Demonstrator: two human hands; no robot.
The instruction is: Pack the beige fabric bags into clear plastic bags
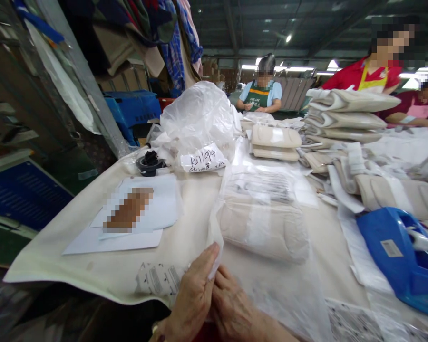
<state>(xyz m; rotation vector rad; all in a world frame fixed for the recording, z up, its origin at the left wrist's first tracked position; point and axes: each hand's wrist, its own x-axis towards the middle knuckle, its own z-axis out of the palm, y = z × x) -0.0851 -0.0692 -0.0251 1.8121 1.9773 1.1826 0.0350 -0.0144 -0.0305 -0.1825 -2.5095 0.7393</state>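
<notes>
A clear plastic bag (267, 280) lies on the cloth-covered table, with a folded beige garment (264, 228) inside its far part. At the bag's left edge my left hand (194, 289) has its fingers pressed together on the plastic, the thumb side up. Right beside it, touching, my right hand (231, 299) has its fingers closed on the same edge. Part of the plastic rises between the fingertips. A white band wraps the folded garment.
White papers (128, 242) lie at the left, a marked plastic bundle (199, 156) behind. Folded beige garments (349, 114) are stacked at the right, near a blue tape dispenser (395, 256). Several people are across the table.
</notes>
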